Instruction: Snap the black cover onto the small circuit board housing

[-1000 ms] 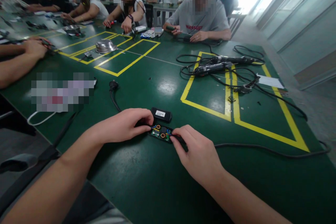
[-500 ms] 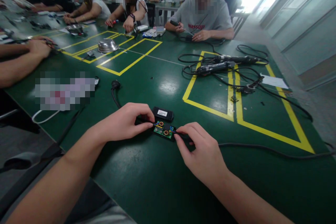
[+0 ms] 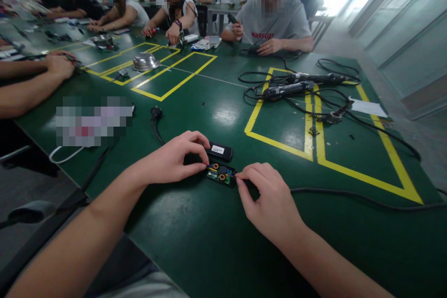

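Note:
A small green circuit board with copper coils and blue wires lies in an open black housing (image 3: 221, 175) on the green table. Just behind it is a black cover (image 3: 220, 151) with a white label. My left hand (image 3: 178, 158) has its thumb and a finger pressed together at the housing's left end; what they pinch is hidden. At the right end, my right hand (image 3: 270, 191) pinches the end of a black cable (image 3: 335, 192), which runs off to the right. Behind my left hand, a black plug (image 3: 156, 112) lies on its lead.
Black electric screwdrivers (image 3: 288, 89) with coiled cords lie at the back right, near small loose screws. A metal bowl (image 3: 145, 61) stands farther back. Several people sit around the table (image 3: 195, 237); one person's forearms (image 3: 35, 79) rest at the left. A blurred-out item lies nearer.
My left forefinger has lifted off toward the cover, while the thumb stays at the housing's left end. The board sits lower inside the housing. The whole view has shifted slightly.

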Demonstrator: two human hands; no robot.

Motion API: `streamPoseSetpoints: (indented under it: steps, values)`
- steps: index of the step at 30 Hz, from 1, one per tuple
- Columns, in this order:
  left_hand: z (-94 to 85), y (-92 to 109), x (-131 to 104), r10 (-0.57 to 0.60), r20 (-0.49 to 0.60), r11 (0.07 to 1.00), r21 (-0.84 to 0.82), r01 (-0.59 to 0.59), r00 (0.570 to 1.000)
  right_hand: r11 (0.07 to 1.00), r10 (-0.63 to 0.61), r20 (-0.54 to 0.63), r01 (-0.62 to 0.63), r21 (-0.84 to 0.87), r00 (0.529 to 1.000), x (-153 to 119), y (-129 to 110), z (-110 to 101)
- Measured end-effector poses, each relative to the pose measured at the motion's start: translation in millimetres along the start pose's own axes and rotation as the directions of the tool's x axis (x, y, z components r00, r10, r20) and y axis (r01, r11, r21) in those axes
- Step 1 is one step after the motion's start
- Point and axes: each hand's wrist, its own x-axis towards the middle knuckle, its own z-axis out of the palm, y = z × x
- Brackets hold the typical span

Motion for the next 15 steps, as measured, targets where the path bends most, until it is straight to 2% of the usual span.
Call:
streamPoseSetpoints:
  steps: [4, 8, 11, 13, 15]
  values:
    - [9.7, -5, 7, -0.057, -0.127, 0.996, 0.055, 0.065, 0.99, 1.0, 0.001, 0.007, -0.001, 0.002, 1.0, 1, -1, 0]
    - [17.5, -14, 14, -0.109, -0.105, 0.99, 0.074, 0.117, 0.988, 0.999, 0.03, -0.01, -0.03, 0.016, 0.999, 0, 0, 1]
    - [13.6, -13, 12, -0.143, -0.144, 0.988, 0.037, 0.15, 0.979, 0.996, 0.082, -0.018, -0.081, 0.034, 0.996, -1, 1, 2]
    - [7.7, -10, 8, -0.136, -0.144, 0.991, -0.034, 0.132, 0.98, 0.993, 0.105, -0.019, -0.104, 0.048, 0.994, -1, 1, 1]
    - [2.3, -6, 5, -0.093, -0.097, 0.99, -0.115, 0.081, 0.991, 0.992, 0.107, -0.013, -0.107, 0.06, 0.994, -2, 0, 1]
